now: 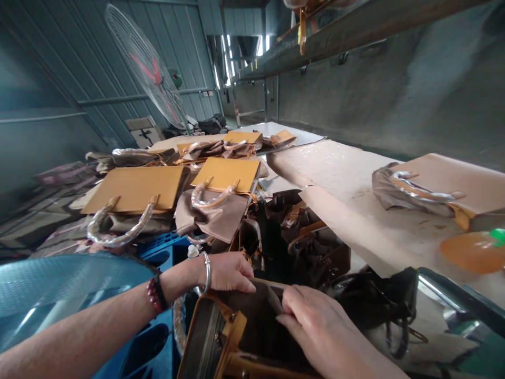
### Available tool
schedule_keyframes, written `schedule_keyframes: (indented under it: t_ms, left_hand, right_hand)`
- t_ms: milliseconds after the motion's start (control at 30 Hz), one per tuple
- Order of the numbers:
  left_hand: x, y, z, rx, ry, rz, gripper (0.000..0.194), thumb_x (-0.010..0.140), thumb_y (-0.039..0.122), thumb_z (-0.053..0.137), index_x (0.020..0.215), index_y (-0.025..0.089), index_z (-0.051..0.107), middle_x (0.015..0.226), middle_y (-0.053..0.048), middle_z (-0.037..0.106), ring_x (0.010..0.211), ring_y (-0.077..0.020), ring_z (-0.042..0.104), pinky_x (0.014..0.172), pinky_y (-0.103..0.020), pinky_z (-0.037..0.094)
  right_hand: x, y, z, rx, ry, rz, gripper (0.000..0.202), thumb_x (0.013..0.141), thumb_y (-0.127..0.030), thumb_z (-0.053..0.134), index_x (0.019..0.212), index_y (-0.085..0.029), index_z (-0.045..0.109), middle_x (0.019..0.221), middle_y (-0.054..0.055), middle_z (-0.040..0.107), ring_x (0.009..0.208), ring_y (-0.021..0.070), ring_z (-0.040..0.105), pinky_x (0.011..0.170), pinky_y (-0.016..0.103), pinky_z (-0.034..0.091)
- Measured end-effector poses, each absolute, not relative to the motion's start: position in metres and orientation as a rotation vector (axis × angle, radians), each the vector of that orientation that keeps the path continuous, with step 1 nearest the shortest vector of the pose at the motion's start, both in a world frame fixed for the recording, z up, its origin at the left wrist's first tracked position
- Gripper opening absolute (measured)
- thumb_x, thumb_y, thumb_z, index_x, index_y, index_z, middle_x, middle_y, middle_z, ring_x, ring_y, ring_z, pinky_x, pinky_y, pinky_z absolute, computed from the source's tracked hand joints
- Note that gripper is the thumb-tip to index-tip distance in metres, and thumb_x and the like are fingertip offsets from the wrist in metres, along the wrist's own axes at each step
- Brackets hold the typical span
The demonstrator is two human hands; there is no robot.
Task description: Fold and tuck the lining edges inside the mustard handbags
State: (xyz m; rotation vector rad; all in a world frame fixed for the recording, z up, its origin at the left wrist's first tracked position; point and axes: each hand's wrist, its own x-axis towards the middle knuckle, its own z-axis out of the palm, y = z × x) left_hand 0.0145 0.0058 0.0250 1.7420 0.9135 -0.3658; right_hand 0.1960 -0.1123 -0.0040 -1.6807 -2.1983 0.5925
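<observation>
An open handbag with tan trim and a dark brown inside is at the bottom centre, its mouth facing up at me. The fingers of my left hand are closed over its far rim; a silver bangle and a red bead bracelet are on that wrist. To the right, my right hand pinches a fold of brown lining at the same rim. A zip runs along the bag's left side, and a plastic-wrapped handle hangs outside it. The bag's lower part is out of view.
Mustard-coloured handbags with wrapped handles lie ahead on the left. A pale worktable on the right bears another handbag and an orange bottle. Blue plastic crates are at lower left; a large fan stands behind.
</observation>
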Motion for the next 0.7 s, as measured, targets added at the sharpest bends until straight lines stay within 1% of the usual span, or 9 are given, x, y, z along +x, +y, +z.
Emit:
schedule_keyframes:
  t_ms: [67, 167, 300, 367, 433, 533, 600, 633, 700]
  left_hand:
    - [0.014, 0.006, 0.025, 1.741, 0.876, -0.366, 0.023, 0.067, 0.034, 0.051, 0.064, 0.012, 0.058, 0.049, 0.004, 0.041, 0.043, -0.0072, 0.034, 0.040, -0.018, 0.027]
    - [0.014, 0.007, 0.024, 1.804, 0.848, -0.352, 0.022, 0.068, 0.031, 0.051, 0.064, 0.012, 0.059, 0.048, 0.004, 0.038, 0.043, -0.0065, 0.033, 0.039, -0.018, 0.025]
    - [0.015, 0.006, 0.024, 1.847, 0.828, -0.335, 0.020, 0.068, 0.030, 0.050, 0.064, 0.012, 0.059, 0.048, 0.004, 0.039, 0.044, -0.0068, 0.033, 0.039, -0.018, 0.024]
    - [0.015, 0.005, 0.025, 1.858, 0.832, -0.341, 0.021, 0.068, 0.030, 0.050, 0.066, 0.012, 0.060, 0.049, 0.004, 0.041, 0.044, -0.0073, 0.034, 0.039, -0.018, 0.025]
    - [0.015, 0.004, 0.025, 1.850, 0.870, -0.359, 0.023, 0.068, 0.032, 0.049, 0.069, 0.012, 0.061, 0.050, 0.003, 0.043, 0.044, -0.0078, 0.036, 0.039, -0.018, 0.026]
    - [0.014, 0.004, 0.025, 1.801, 0.911, -0.373, 0.025, 0.068, 0.034, 0.050, 0.071, 0.012, 0.062, 0.051, 0.003, 0.045, 0.044, -0.0078, 0.037, 0.039, -0.018, 0.026]
    - [0.014, 0.004, 0.024, 1.780, 0.907, -0.366, 0.024, 0.068, 0.033, 0.050, 0.071, 0.012, 0.062, 0.051, 0.003, 0.044, 0.044, -0.0074, 0.036, 0.040, -0.018, 0.025]
    - [0.014, 0.005, 0.024, 1.779, 0.904, -0.362, 0.023, 0.068, 0.032, 0.050, 0.071, 0.012, 0.062, 0.050, 0.003, 0.043, 0.044, -0.0072, 0.035, 0.040, -0.017, 0.025]
    - [0.015, 0.005, 0.023, 1.787, 0.904, -0.354, 0.022, 0.067, 0.030, 0.050, 0.068, 0.012, 0.061, 0.049, 0.004, 0.041, 0.044, -0.0068, 0.034, 0.039, -0.017, 0.023]
  right_hand:
    - [0.195, -0.116, -0.003, -1.659, -2.213, 0.635, 0.014, 0.075, -0.011, 0.055, 0.072, -0.020, 0.045, 0.074, -0.003, 0.055, 0.070, 0.0130, 0.053, 0.062, 0.024, 0.036]
    - [0.193, -0.119, -0.002, -1.608, -2.245, 0.697, 0.011, 0.077, -0.013, 0.052, 0.074, -0.021, 0.045, 0.078, -0.002, 0.056, 0.072, 0.0134, 0.053, 0.063, 0.025, 0.035]
    - [0.192, -0.123, -0.002, -1.558, -2.294, 0.805, 0.011, 0.075, -0.014, 0.052, 0.073, -0.021, 0.044, 0.077, -0.002, 0.056, 0.073, 0.0145, 0.053, 0.064, 0.025, 0.035]
    - [0.192, -0.123, -0.002, -1.551, -2.249, 0.833, 0.010, 0.077, -0.013, 0.048, 0.073, -0.021, 0.043, 0.082, 0.000, 0.055, 0.077, 0.0145, 0.052, 0.067, 0.025, 0.036]
    - [0.192, -0.121, -0.003, -1.599, -2.158, 0.862, 0.010, 0.082, -0.013, 0.040, 0.074, -0.020, 0.040, 0.084, 0.002, 0.054, 0.075, 0.0136, 0.051, 0.064, 0.024, 0.036]
    - [0.194, -0.115, -0.003, -1.747, -1.993, 0.961, 0.009, 0.084, -0.016, 0.035, 0.078, -0.021, 0.039, 0.072, -0.001, 0.054, 0.060, 0.0116, 0.050, 0.052, 0.022, 0.032]
    - [0.194, -0.111, -0.004, -1.765, -1.946, 1.000, 0.006, 0.083, -0.018, 0.038, 0.082, -0.023, 0.042, 0.067, -0.004, 0.054, 0.056, 0.0107, 0.050, 0.050, 0.021, 0.030]
    - [0.194, -0.110, -0.004, -1.751, -1.957, 0.995, 0.005, 0.083, -0.020, 0.041, 0.080, -0.023, 0.044, 0.066, -0.004, 0.055, 0.056, 0.0104, 0.050, 0.050, 0.021, 0.030]
    - [0.195, -0.108, -0.004, -1.727, -2.011, 0.941, 0.013, 0.083, -0.026, 0.046, 0.071, -0.022, 0.046, 0.063, -0.005, 0.055, 0.055, 0.0098, 0.050, 0.050, 0.021, 0.029]
